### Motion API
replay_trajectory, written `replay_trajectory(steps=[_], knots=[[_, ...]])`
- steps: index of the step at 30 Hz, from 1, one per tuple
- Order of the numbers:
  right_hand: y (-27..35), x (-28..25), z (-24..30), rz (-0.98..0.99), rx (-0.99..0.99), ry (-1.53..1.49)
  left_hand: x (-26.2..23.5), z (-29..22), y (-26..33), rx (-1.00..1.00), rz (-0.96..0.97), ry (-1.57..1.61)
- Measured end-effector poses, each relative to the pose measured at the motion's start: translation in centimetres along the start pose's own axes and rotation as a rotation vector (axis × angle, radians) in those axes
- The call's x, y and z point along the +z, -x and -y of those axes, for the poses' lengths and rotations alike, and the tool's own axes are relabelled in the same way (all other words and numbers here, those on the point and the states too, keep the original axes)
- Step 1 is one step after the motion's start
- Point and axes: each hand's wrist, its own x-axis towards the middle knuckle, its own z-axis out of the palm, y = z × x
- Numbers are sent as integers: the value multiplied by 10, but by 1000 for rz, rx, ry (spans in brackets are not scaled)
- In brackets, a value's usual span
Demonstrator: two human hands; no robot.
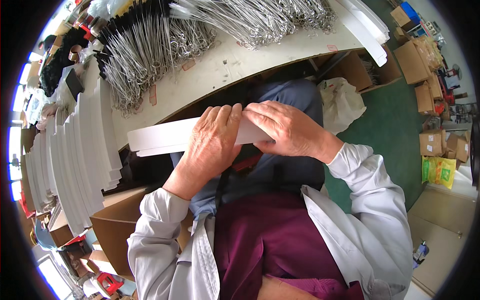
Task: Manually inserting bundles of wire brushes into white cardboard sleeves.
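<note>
Left grip (212, 137) and right grip (289, 124) are both clamped on a long, skinny white carton (162, 136) poking toward 9 o'clock.

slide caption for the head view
Left hand and right hand hold a long white cardboard piece near a table bearing looped metal wires.

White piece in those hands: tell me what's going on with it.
A seated person holds a long white piece, which looks like card, above the lap. The left hand grips it near the middle, and the right hand is close beside, toward its right end. Beyond it, piles of thin metal wires with looped ends lie on the white table. More long white pieces are stacked at the person's left.
</note>
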Motion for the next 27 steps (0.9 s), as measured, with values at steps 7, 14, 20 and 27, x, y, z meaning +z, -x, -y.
replay_trajectory(steps=[7, 14, 20, 27], knots=[[-5, -8, 7, -194, 163, -19, 2, 17, 21, -170, -57, -56], [8, 20, 24, -253, 375, -42, 12, 24, 30, -150, -95, -126], [5, 39, 32, -301, 459, -106, 20, 24, 34, -165, -114, -148], [-1, 59, 41, -337, 485, -228, 27, 21, 34, -103, -162, -171]])
